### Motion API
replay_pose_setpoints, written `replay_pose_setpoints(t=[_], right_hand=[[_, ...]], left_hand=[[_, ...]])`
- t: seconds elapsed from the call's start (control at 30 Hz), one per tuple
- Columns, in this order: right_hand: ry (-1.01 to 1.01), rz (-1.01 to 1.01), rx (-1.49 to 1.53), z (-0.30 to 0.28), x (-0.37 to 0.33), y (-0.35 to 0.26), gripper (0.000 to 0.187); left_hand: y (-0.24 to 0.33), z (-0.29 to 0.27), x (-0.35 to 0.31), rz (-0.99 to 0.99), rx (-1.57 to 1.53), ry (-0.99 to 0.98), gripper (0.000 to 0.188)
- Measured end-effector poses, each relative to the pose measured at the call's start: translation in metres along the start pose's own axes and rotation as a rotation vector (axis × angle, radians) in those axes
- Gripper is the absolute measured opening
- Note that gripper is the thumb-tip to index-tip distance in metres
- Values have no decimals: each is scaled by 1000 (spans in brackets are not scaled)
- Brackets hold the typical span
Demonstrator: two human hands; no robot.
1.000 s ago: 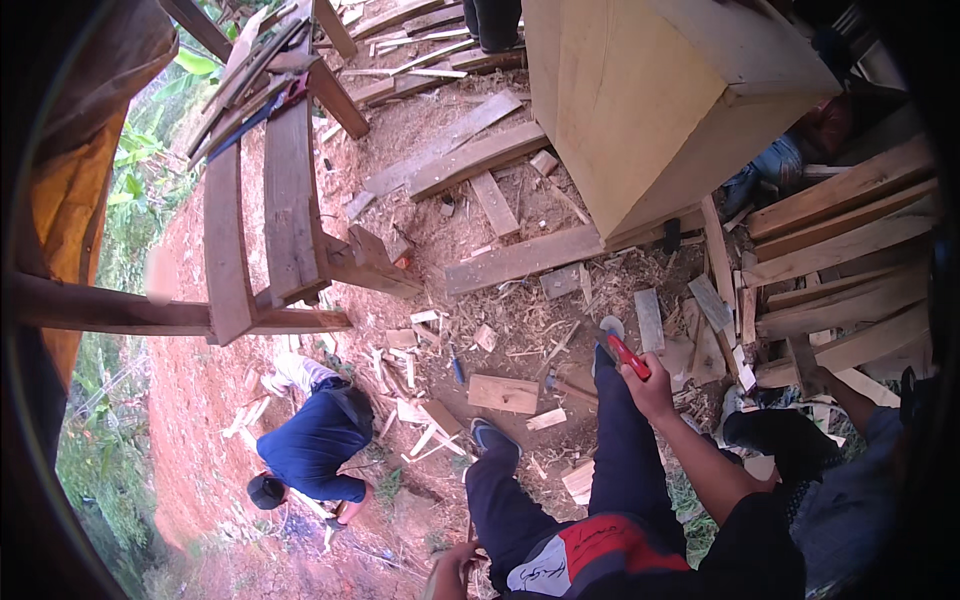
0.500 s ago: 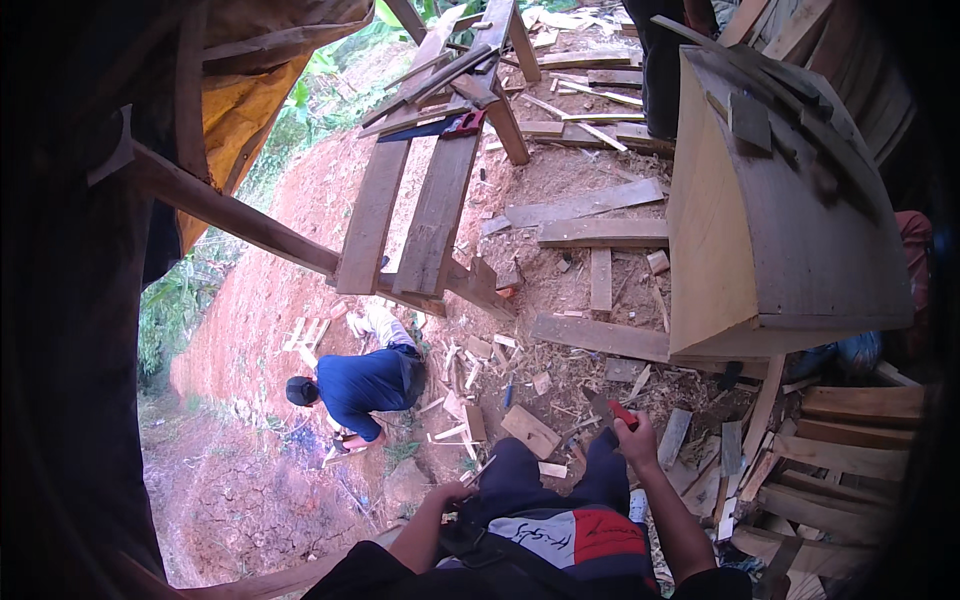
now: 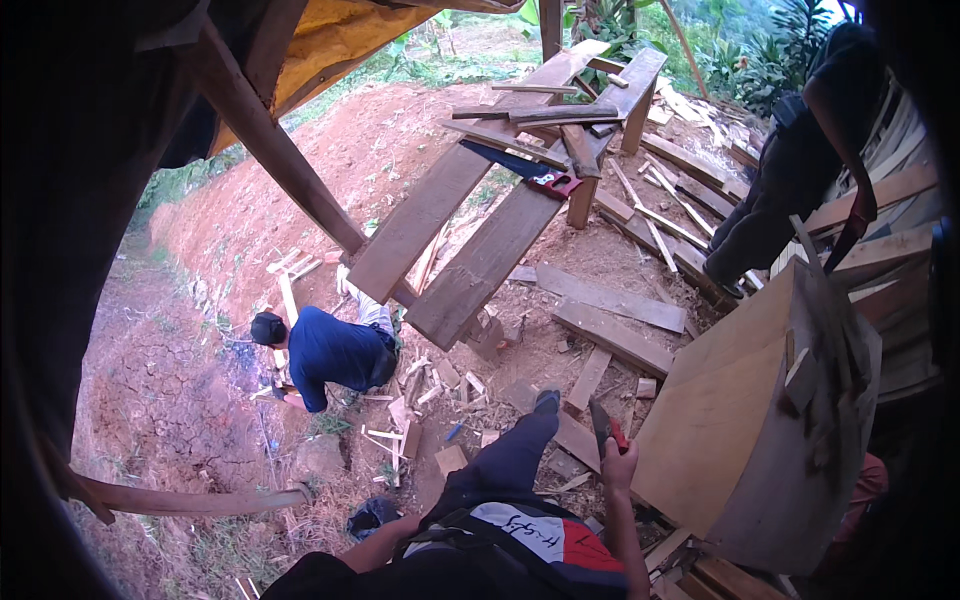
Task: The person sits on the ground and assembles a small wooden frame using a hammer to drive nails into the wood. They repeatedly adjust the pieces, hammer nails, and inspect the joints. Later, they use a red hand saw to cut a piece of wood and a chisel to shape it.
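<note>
My right hand [image 3: 619, 468] is closed round the red handle of what looks like a handsaw [image 3: 601, 425], its dark blade pointing up and away from me. My left hand [image 3: 412, 524] is down at my left hip; its fingers are hidden against my dark clothes. Ahead stands a plank bench [image 3: 490, 262] with two long boards. A second handsaw [image 3: 522, 168], blue-bladed with a red handle, lies across it beside loose wood strips [image 3: 500, 133].
A large wooden box-like piece [image 3: 715, 400] stands close on my right, with boards on top. A person in blue [image 3: 335, 345] crouches at the left; another person in dark clothes [image 3: 790, 170] stands far right. Planks [image 3: 612, 338] and offcuts litter the dirt. A slanting post [image 3: 290, 150] stands left.
My view has swung, and the bench and box now appear nearer. One leg is stepped forward. The saw stays in my right hand. The standing person at far right shows more fully.
</note>
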State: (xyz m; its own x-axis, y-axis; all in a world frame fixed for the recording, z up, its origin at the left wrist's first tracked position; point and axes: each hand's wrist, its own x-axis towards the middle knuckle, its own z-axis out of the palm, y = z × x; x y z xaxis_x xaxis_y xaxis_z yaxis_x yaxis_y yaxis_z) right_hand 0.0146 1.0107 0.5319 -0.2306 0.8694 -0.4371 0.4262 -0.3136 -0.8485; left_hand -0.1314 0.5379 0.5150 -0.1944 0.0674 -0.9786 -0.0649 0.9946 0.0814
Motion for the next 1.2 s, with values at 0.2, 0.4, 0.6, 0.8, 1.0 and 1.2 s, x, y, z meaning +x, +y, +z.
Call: replay_pose_setpoints(t=[0.2, 0.4, 0.6, 0.8, 1.0, 1.2], right_hand=[[-235, -135, -54, 11, 65, -132, 19], [-515, -192, -30, 14, 138, -312, 16], [-600, -405, -58, 70, 214, -397, 14], [-719, -492, -120, 118, 322, -427, 15], [-877, -416, -164, 155, 390, -475, 15], [-969, -489, -282, 192, 420, -511, 14]], left_hand=[[64, -19, 2, 230, -140, -94, 55], [137, -40, -14, 465, -262, -62, 49], [175, -11, 61, 281, -716, -90, 37], [326, -66, 56, 168, -439, 266, 41], [506, -249, -27, -274, -673, 776, 45], [595, -382, 47, -117, -915, 800, 78]])
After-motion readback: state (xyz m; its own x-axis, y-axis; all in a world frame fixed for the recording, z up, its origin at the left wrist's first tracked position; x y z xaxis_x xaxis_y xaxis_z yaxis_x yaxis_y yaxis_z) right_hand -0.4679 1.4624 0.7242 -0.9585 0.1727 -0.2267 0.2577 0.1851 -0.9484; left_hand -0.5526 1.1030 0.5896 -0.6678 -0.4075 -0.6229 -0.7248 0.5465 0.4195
